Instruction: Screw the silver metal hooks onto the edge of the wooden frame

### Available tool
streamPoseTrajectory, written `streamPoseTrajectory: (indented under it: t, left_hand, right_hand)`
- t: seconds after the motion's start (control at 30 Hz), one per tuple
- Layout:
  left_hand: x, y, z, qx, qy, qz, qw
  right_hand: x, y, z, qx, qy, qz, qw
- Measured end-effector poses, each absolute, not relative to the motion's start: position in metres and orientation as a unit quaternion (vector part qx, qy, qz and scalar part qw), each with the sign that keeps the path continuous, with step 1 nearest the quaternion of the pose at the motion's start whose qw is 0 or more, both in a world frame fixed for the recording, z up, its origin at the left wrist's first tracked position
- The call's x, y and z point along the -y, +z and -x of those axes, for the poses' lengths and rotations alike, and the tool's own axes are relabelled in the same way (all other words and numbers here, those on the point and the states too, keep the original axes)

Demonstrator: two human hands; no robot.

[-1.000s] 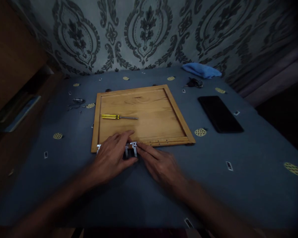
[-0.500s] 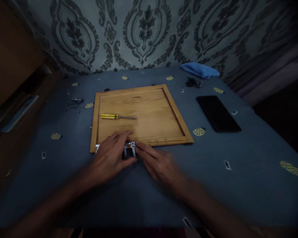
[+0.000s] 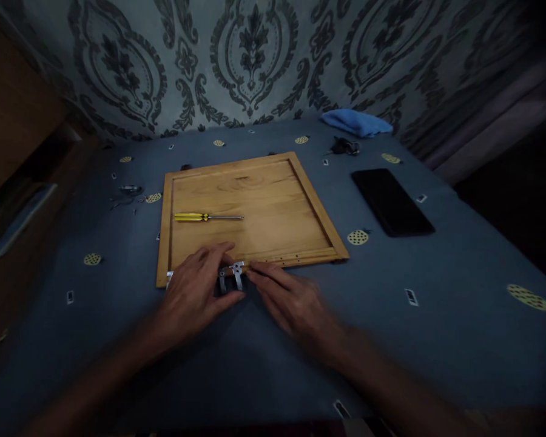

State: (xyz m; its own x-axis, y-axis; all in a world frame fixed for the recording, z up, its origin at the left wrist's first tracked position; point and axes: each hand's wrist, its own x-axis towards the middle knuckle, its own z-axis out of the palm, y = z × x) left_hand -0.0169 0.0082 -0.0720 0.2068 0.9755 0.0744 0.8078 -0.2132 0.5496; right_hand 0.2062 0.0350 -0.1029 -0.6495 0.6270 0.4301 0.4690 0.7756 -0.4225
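A framed wooden panel (image 3: 264,206) lies on the cloth-covered table. Along its near edge is a silvery metal bracket (image 3: 238,276), partly covered by my left hand (image 3: 195,282). That hand curves over the bracket and grips it, its thumb stretched along the near side. Just right of the bracket, the fingers of my right hand (image 3: 291,297) are pressed together at the panel edge; whatever they hold is too small to make out. Several small dark holes run along this edge beyond the right fingers. A yellow-handled screwdriver (image 3: 193,217) rests on the panel, pointing right.
Small metal parts (image 3: 130,191) lie left of the panel. At the right is a flat black device (image 3: 391,202). A dark bunch of small items (image 3: 344,146) and a blue cloth (image 3: 357,122) sit behind it. Wooden furniture (image 3: 22,152) stands at the left; a patterned curtain hangs behind.
The view has shifted, so the panel appears slightly farther left. My right fingertips now show a small gap from the bracket's end. My left hand stays over the bracket.
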Motion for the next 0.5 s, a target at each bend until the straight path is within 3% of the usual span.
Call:
streamPoseTrajectory:
  t: [0.5]
  left_hand:
    - [-0.0075, -0.0729, 0.0161, -0.582, 0.218, -0.761, 0.184]
  right_hand:
    - [-0.0334, -0.1011, -0.2022, 0.907, 0.113, 0.287, 0.287]
